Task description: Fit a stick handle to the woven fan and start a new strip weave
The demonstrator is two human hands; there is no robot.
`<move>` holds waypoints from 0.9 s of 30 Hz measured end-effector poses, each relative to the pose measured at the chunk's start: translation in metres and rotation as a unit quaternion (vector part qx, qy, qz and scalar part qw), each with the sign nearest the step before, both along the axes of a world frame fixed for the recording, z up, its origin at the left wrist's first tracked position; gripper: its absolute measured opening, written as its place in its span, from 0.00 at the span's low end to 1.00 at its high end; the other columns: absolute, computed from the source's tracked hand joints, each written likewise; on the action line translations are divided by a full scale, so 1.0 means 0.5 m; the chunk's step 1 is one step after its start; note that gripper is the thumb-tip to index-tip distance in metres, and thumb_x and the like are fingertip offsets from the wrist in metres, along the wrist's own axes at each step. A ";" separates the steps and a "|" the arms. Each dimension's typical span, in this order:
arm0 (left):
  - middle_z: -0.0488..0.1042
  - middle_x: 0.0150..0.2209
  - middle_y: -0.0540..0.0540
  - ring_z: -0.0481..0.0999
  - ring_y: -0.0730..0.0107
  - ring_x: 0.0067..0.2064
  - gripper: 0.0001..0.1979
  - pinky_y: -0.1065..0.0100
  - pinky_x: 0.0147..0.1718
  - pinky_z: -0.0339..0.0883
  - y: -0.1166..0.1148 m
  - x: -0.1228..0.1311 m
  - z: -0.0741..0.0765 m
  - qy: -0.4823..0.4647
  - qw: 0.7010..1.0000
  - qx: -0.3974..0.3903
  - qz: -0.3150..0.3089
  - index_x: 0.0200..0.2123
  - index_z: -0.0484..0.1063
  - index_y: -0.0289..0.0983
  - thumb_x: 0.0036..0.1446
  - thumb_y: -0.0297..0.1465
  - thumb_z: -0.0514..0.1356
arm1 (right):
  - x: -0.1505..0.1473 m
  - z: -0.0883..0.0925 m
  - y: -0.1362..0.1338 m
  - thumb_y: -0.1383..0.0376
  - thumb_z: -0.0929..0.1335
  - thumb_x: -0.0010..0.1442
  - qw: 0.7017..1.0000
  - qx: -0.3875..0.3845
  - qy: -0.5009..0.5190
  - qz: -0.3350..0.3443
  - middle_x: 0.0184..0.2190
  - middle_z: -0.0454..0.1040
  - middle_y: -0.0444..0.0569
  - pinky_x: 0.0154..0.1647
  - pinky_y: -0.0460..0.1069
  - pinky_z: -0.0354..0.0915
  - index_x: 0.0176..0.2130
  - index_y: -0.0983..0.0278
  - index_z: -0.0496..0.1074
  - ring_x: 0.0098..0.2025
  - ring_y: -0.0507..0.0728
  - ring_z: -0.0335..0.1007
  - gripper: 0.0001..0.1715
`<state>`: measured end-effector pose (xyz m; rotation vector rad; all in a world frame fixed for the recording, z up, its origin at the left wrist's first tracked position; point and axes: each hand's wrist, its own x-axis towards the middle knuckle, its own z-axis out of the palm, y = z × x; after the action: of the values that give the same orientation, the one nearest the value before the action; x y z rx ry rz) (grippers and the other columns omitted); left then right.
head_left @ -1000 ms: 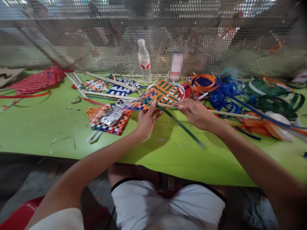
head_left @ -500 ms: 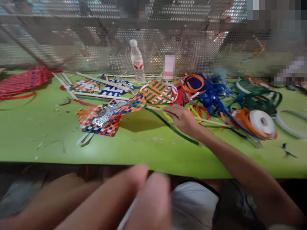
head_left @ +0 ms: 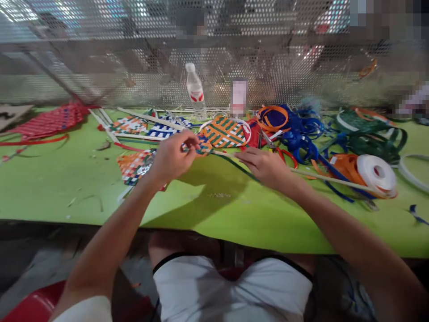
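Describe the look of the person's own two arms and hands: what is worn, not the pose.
Both arms are bare from the upper arm down, with no gloves, watch or rings that I can make out on the left hand or the right hand. A short white sleeve shows at the left shoulder. White shorts with dark trim cover the lap.

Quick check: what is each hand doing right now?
Left hand: fingers closed, pinching the woven fan.
Right hand: fingers on the thin stick, pressing it down on the green table.
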<state>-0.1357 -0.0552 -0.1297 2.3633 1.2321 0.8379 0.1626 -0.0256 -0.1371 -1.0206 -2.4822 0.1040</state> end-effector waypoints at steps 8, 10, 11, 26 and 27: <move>0.82 0.60 0.39 0.80 0.46 0.62 0.25 0.49 0.64 0.70 0.178 -0.006 -0.075 0.149 0.985 -0.087 -0.021 0.57 0.84 0.45 0.55 0.37 0.75 | 0.073 -0.058 0.028 0.67 0.64 0.74 0.993 -0.060 -0.097 0.016 0.54 0.85 0.52 0.46 0.53 0.77 0.57 0.58 0.82 0.49 0.62 0.84 0.21; 0.84 0.57 0.41 0.81 0.47 0.59 0.25 0.52 0.60 0.72 0.161 0.009 -0.081 0.157 0.983 -0.086 -0.029 0.57 0.83 0.46 0.56 0.39 0.76 | 0.098 -0.062 0.031 0.67 0.64 0.74 0.994 -0.068 -0.081 0.036 0.54 0.85 0.51 0.47 0.54 0.77 0.57 0.56 0.82 0.49 0.61 0.85 0.21; 0.84 0.56 0.41 0.81 0.47 0.58 0.24 0.54 0.59 0.72 0.147 0.016 -0.081 0.156 0.984 -0.080 -0.030 0.56 0.83 0.46 0.56 0.40 0.76 | 0.110 -0.062 0.033 0.67 0.64 0.73 0.993 -0.072 -0.075 0.047 0.54 0.85 0.50 0.48 0.54 0.77 0.57 0.56 0.82 0.50 0.61 0.85 0.22; 0.80 0.51 0.41 0.78 0.56 0.53 0.10 0.57 0.53 0.69 0.075 0.067 -0.123 0.062 0.989 0.073 -0.111 0.52 0.80 0.43 0.75 0.33 0.59 | 0.160 -0.080 0.058 0.60 0.64 0.76 0.994 -0.073 -0.050 0.066 0.48 0.86 0.47 0.45 0.58 0.78 0.52 0.49 0.84 0.47 0.64 0.85 0.19; 0.80 0.52 0.41 0.78 0.56 0.53 0.11 0.57 0.53 0.69 0.071 0.072 -0.124 0.068 0.988 0.101 -0.099 0.54 0.79 0.43 0.76 0.32 0.57 | 0.158 -0.076 0.054 0.58 0.64 0.76 0.995 -0.057 -0.051 0.062 0.49 0.86 0.49 0.47 0.59 0.78 0.53 0.49 0.84 0.48 0.65 0.84 0.18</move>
<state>-0.1000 -0.0198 -0.1919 2.6915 0.9788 0.7821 0.2415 0.0016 -0.1749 -0.9375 -2.6574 0.2397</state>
